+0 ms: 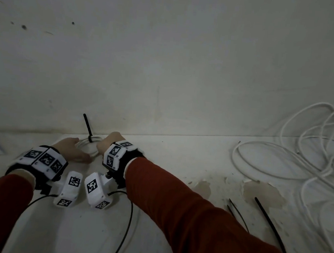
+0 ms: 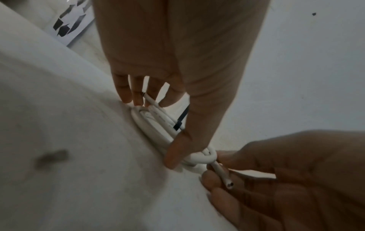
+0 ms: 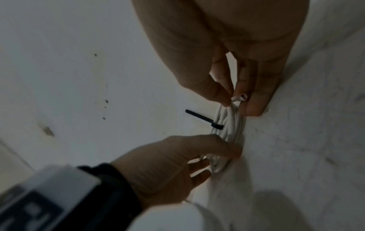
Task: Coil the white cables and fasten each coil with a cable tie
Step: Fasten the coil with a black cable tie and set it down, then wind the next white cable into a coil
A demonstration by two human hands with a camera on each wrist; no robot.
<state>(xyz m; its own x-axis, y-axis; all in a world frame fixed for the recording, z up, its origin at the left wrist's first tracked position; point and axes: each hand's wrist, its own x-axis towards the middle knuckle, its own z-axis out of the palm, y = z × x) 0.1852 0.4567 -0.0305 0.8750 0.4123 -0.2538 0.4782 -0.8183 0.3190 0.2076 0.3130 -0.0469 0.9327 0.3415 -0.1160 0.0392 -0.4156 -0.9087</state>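
Here, on the desk (image 1: pixel 177 186), a small coil of white cable (image 2: pixel 156 125) already cinched by a black cable tie (image 3: pixel 205 120), pinned between left hand (image 2: pixel 169 65), fingers straight, and right hand (image 3: pixel 245 62), pinching the free cable end (image 3: pixel 240 98). Light, springy, likely smooth; best held at the tie.

perhaps workshop, scuffed wall (image 1: pixel 167 57), chipped table (image 1: pixel 198 168)

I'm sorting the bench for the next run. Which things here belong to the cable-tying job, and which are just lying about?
In use:
- white coil, under the left hand and right hand
- black cable tie on it
- cable end, pinched by the right hand
- loose white cables
- spare cable ties

Lying about:
- printed sheet
- thin black wire from the wrist gear
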